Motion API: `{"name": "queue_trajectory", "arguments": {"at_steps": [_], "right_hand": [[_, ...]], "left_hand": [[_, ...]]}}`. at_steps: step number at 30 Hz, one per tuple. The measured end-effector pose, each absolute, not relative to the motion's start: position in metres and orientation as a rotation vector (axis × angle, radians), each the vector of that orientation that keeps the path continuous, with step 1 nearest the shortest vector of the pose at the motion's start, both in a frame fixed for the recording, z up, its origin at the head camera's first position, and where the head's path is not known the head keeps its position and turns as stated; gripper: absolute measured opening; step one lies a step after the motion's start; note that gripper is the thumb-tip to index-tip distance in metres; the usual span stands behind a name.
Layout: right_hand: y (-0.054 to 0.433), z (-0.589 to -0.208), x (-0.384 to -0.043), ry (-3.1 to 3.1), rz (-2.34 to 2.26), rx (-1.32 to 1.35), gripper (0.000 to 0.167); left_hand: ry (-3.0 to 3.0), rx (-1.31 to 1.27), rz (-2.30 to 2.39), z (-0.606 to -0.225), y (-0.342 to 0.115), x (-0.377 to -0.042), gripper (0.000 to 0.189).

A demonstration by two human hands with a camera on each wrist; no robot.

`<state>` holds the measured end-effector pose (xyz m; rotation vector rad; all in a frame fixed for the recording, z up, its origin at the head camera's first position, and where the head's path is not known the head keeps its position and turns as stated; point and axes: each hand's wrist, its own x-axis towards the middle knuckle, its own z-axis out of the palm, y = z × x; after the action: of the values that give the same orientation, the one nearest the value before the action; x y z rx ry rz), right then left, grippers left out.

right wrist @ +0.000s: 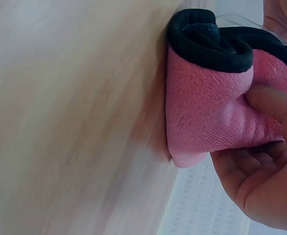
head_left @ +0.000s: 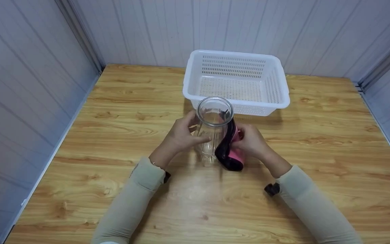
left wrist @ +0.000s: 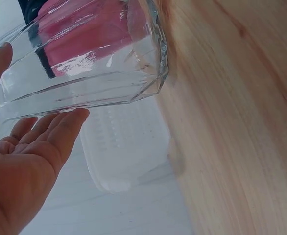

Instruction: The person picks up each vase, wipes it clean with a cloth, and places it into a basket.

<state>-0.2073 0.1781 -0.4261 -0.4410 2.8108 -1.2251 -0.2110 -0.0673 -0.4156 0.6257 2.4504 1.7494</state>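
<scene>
A tall clear glass vase (head_left: 212, 135) with faceted sides stands upright on the table, its round rim facing up. My left hand (head_left: 183, 134) holds its left side, thumb across the front and the other fingers behind. In the left wrist view, that hand (left wrist: 31, 147) spans the glass (left wrist: 109, 83). On the vase's right side, my right hand (head_left: 251, 140) pinches a folded pink cloth with black edging (head_left: 237, 154). The right wrist view shows the thumb pressed into the plush cloth (right wrist: 207, 107), with fingers of the hand (right wrist: 266, 171) on its other face. The cloth's lower end is close to the tabletop.
A white perforated plastic basket (head_left: 237, 105) stands right behind the vase, near the back wall (head_left: 168, 34). The wood-grain table (head_left: 113, 169) is bounded by pale panels at the back and on both sides.
</scene>
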Motion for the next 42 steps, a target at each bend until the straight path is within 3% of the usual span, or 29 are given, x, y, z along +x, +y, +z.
{"name": "queue_trajectory", "arguments": {"at_steps": [16, 27, 42], "right_hand": [[0.175, -0.423, -0.201, 2.78, -1.427, -0.357, 0.021], [0.171, -0.383, -0.201, 2.622, -1.733, -0.484, 0.019], [0.173, -0.394, -0.205, 2.727, -1.508, -0.508, 0.024]], "left_hand": [[2.499, 0.528, 1.661, -0.417, -0.064, -0.21, 0.08], [2.441, 0.582, 1.731, -0.417, -0.064, -0.213, 0.082], [2.379, 0.553, 1.783, -0.417, -0.066, -0.214, 0.08]]}}
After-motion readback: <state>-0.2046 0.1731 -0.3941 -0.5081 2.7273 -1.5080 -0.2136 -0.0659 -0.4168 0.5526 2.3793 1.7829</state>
